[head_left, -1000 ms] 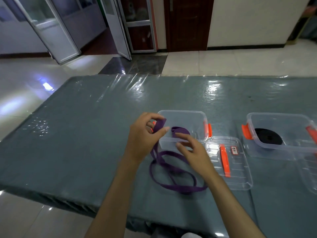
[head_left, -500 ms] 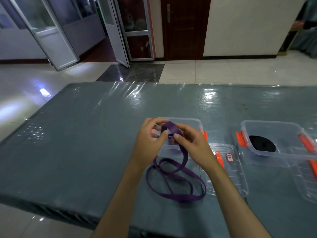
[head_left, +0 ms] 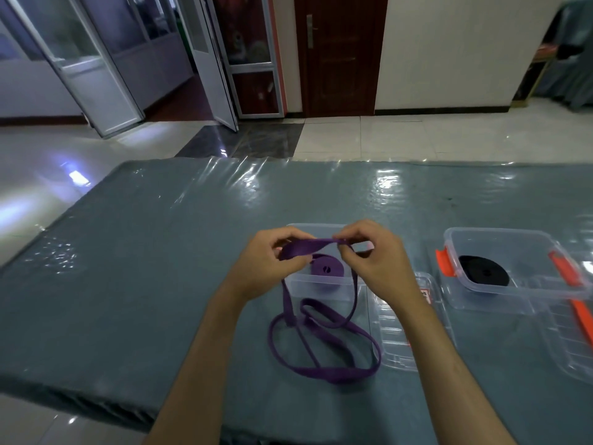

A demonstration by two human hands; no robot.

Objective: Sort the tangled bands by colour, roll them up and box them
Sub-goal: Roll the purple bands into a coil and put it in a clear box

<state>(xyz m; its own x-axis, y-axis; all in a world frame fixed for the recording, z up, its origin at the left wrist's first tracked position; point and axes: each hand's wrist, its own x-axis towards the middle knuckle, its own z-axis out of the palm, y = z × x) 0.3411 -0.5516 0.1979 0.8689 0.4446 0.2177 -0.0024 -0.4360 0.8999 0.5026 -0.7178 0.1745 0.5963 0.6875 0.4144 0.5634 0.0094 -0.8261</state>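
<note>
A long purple band [head_left: 324,370] lies in loose loops on the table in front of me, and its upper part rises to my hands. My left hand [head_left: 266,268] pinches one stretch of it, and my right hand [head_left: 372,258] pinches it a short way along, so a flat span runs between them above a clear box [head_left: 321,290]. Inside that box sits a rolled purple band [head_left: 325,269]. Another clear box [head_left: 500,271] to the right holds a rolled black band [head_left: 484,274].
The grey table [head_left: 160,268] is covered with shiny plastic film. A clear lid [head_left: 398,335] lies right of the purple box, and a second lid with an orange clip [head_left: 577,322] lies by the black band's box. Doors and tiled floor lie beyond.
My hands have lifted and drawn apart, stretching a short span of the purple band between them. The view has shifted downward slightly.
</note>
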